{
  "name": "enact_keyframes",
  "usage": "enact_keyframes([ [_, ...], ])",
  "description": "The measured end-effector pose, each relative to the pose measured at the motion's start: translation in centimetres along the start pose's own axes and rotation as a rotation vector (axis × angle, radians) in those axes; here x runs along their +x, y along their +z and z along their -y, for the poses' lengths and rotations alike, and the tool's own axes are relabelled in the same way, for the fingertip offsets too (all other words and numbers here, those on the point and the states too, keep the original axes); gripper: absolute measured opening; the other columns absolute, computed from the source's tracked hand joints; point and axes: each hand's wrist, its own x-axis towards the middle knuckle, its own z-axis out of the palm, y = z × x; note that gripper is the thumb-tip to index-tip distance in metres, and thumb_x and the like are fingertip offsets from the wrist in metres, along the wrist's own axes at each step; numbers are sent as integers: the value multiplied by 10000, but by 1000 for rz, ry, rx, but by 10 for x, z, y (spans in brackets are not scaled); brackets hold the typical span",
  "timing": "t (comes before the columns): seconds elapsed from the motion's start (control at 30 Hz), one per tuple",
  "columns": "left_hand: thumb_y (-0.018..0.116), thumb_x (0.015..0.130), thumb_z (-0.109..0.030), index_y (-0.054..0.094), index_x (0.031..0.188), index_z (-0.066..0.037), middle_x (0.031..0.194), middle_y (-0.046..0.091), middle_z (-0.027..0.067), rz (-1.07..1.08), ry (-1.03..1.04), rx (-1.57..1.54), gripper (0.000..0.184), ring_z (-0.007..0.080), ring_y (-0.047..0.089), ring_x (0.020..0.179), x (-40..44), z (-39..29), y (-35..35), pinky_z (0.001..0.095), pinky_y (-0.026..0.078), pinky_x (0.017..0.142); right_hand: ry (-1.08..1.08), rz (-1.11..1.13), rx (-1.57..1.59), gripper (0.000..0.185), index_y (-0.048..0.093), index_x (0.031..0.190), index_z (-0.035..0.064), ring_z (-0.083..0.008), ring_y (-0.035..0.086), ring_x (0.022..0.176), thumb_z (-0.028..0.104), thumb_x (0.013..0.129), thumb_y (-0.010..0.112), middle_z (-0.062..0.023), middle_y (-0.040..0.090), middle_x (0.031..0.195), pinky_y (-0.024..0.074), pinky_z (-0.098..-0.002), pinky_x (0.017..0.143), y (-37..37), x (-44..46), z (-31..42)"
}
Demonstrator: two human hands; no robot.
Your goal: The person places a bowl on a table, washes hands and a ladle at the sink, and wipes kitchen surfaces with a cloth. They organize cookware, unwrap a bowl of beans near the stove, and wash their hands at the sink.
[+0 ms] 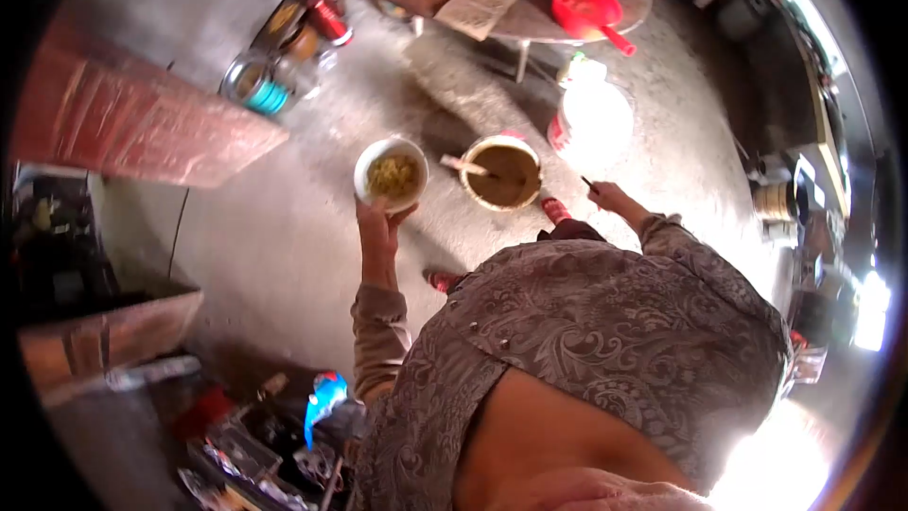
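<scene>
My left hand is closed on the side of a white bowl, with yellowish food inside it. To the right of the bowl, a round bucket with a pale rim stands on the floor in front of me. Brown stuff fills part of it, and a light flat-handled tool leans over its left rim. My right hand is out to the right, its fingers wrapped round a thin dark stick-like utensil whose far end is lost in the glare.
An overexposed white bucket stands ahead on the right. Beyond it a low round table bears a red long-handled scoop and a printed sheet. Jars and tins stand at left, near a reddish wooden piece.
</scene>
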Motion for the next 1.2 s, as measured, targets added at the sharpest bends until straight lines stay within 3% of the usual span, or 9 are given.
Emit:
enact_keyframes([
  [0.17,442,901,-96,311,1347,-36,1247,486,194,427,-27,-76,469,321,591,1042,146,76,128,424,590,754,441,-32,258,224,615,829,23,-199,630,546,246,830,597,-77,607,585,517,-321,534,-33,-93,-133],
  [0.2,449,913,-120,324,1341,-14,1238,501,193,455,-8,-62,458,308,594,1044,168,77,168,421,585,766,176,-57,98,271,610,811,-19,-227,621,519,242,815,537,-134,599,576,508,-388,494,14,-98,-241],
  [0.27,457,924,-140,369,1316,18,1260,502,204,575,14,-115,431,288,586,1074,221,104,226,423,560,831,528,-209,541,261,619,768,0,-204,596,464,250,814,557,-108,594,552,483,-347,409,-5,-138,-259],
  [0.5,418,892,-94,385,1319,-4,1273,484,197,319,-16,-27,437,356,545,1123,439,85,403,523,544,826,935,-233,661,224,619,852,-2,-192,564,447,199,837,523,-128,600,569,443,-354,402,-33,-207,-334],
  [0.73,450,780,5,355,1332,-59,1268,484,196,183,-77,-98,564,411,547,1096,579,189,440,633,496,833,980,-158,738,230,618,860,8,-187,567,469,214,844,517,-118,596,570,450,-346,430,-55,-209,-309],
  [0.97,664,839,-299,622,1038,32,843,623,109,63,115,185,388,197,583,728,619,228,448,367,491,668,926,-139,645,237,617,868,18,-182,571,491,229,851,510,-109,592,571,458,-338,458,-64,-223,-293],
  [1.1,587,882,-441,536,1140,-69,839,531,56,146,313,620,456,192,536,670,510,220,427,304,493,557,641,-206,417,241,616,872,23,-179,573,504,237,855,507,-104,590,571,462,-334,474,-79,-205,-301],
  [1.13,557,897,-448,507,1145,-79,860,534,62,129,149,648,448,196,546,656,467,211,441,310,515,560,975,-133,701,237,619,867,24,-173,558,468,242,848,530,-100,590,570,450,-329,441,-84,-191,-307],
  [1.2,499,925,-454,450,1151,-87,911,556,81,116,-258,557,434,205,582,643,369,204,489,336,567,592,969,-37,728,232,622,862,28,-168,548,442,246,840,547,-93,594,568,442,-320,414,-85,-173,-321],
])
